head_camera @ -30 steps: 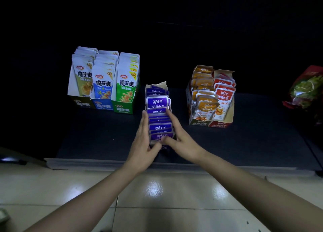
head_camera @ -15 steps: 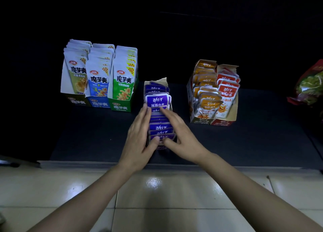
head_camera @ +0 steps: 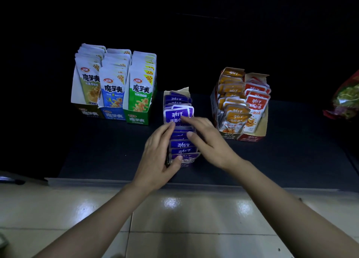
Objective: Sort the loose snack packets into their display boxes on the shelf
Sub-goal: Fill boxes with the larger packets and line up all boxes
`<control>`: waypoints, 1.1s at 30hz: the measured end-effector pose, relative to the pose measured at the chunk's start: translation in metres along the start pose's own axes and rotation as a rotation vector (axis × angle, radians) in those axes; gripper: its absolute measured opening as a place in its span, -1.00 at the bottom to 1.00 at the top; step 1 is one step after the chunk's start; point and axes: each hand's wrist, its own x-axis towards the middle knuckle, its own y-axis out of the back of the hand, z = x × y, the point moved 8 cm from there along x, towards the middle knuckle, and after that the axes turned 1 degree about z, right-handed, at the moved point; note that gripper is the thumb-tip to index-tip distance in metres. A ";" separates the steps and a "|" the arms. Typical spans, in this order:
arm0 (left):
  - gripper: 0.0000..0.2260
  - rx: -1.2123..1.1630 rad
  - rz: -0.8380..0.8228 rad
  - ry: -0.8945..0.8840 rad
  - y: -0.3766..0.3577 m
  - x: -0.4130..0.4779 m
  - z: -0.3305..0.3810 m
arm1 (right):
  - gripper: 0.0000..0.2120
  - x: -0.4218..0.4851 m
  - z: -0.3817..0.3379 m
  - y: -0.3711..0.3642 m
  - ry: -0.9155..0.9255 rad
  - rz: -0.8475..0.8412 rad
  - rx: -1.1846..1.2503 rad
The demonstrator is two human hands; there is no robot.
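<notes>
1. I see the purple box in the middle of the dark shelf, close to the near edge.
2. Its long way runs from near to far, straight away from me. The purple packets sit in a row inside it, one behind the other.
3. The box is right between the two hands. The left hand lies along its left side with the fingers straight and the thumb against the near end. The right hand comes in from the right and lies over the row.
4. One tall purple packet sticks up higher than the rest, toward the far part of the row. The right pointing finger touches its lower right part. The left fingertips touch its lower left corner.
5. Both hands have stretched-out fingers and squeeze nothing that I can see. They are close together, with only the box between them.
6. I think the next push must go along the row, near to far, to settle that tall packet. Both hands are about as near to it.
7. The tall packet reads 劲仔 and 深海小; a finger hides the rest.
8. Far left stand three tall boxes, olive, blue and green. They read 魔芋爽, with a yellow 20% corner.
9. To the right, an orange box and a red box touch each other. Their packets read 劲仔 and 深海小鱼.
10. A red and green bag sits at the far right edge. It is too blurry to read.
</notes>
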 end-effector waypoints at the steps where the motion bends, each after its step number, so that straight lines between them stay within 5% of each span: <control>1: -0.34 -0.007 0.002 -0.004 0.001 0.000 0.001 | -0.52 -0.002 0.000 0.001 0.008 0.004 0.005; 6: -0.29 -0.001 -0.018 0.003 0.000 0.001 0.000 | -0.58 -0.004 -0.009 -0.013 0.037 -0.072 -0.030; 11: -0.32 0.048 -0.024 0.002 -0.003 0.001 0.002 | -0.56 0.005 -0.012 0.022 0.097 0.116 -0.060; 15: -0.35 0.067 -0.015 -0.007 -0.001 0.001 0.002 | -0.52 0.030 -0.016 0.008 0.098 -0.016 -0.189; 18: -0.38 0.108 0.002 -0.037 0.002 0.001 0.004 | -0.60 0.028 -0.009 0.013 0.094 0.058 -0.210; 28: -0.31 0.007 -0.067 -0.015 -0.002 0.002 0.004 | -0.55 0.009 0.000 -0.012 -0.003 -0.106 -0.079; 33: -0.33 0.032 -0.085 -0.017 -0.003 0.002 0.001 | -0.55 0.007 0.001 0.016 -0.004 0.070 -0.021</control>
